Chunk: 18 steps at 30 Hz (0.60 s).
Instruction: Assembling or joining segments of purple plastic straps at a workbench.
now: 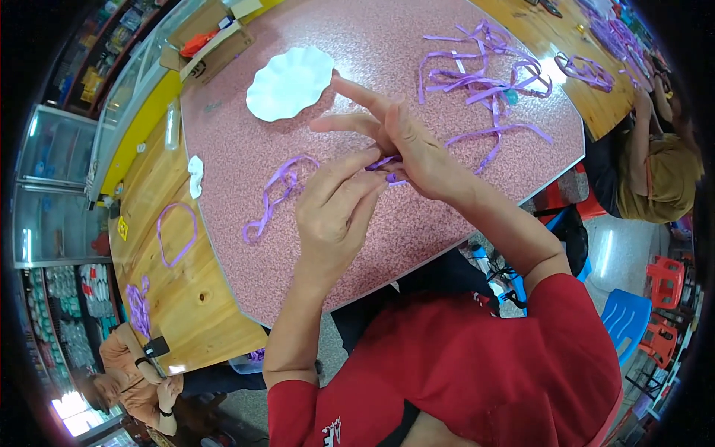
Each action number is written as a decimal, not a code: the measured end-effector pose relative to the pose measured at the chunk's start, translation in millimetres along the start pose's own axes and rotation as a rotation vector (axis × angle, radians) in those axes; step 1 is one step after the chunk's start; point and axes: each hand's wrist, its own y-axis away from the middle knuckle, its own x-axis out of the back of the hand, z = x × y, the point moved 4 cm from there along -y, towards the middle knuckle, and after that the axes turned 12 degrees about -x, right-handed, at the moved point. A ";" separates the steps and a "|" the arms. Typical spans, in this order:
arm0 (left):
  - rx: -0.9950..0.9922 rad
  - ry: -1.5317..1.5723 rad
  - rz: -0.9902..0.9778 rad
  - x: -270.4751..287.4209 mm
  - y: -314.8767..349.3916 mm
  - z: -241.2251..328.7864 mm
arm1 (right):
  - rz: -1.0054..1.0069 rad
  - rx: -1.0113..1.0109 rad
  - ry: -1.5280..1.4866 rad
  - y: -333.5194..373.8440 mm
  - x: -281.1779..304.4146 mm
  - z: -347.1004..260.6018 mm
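Note:
Near the middle of the pink speckled table (357, 246), my two hands meet over a narrow purple ribbon (383, 162). My left hand (331, 205) is closed, its thumb and fingers pinching the ribbon. My right hand (417, 153) has its fingers stretched out toward the far left, and the ribbon lies against its lower palm. Part of the ribbon is hidden between the hands. Left of my left hand, a looped purple ribbon strip (277, 195) rests on the table. Beyond my fingertips sits a white dish with a wavy rim (289, 83).
Tangled purple ribbons (488, 71) lie at the far right. An opened cardboard box (216, 56) stands at the far left. On the wooden table (216, 298) lies a ribbon loop (176, 235). One person (134, 372) sits at lower left, another (663, 171) at right. A blue chair (624, 320) stands behind right.

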 end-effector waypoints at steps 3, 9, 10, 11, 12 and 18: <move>-0.084 -0.064 -0.001 -3.3 3.2 0.9 | -0.007 -0.132 -0.045 0.8 3.2 3.9; -0.092 -0.164 0.089 11.8 5.9 6.0 | 0.002 -0.344 -0.065 0.6 10.8 10.7; -0.091 -0.166 0.117 15.6 6.8 5.2 | -0.005 -0.392 -0.021 0.8 13.7 13.0; -0.088 -0.172 0.118 17.3 7.5 3.8 | -0.011 -0.393 -0.022 2.1 13.9 12.4; -0.102 -0.179 0.106 18.2 7.5 2.7 | -0.025 -0.368 -0.022 3.6 12.7 8.6; -0.045 -0.080 0.130 23.4 7.3 0.6 | -0.037 -0.325 -0.002 7.4 6.9 5.3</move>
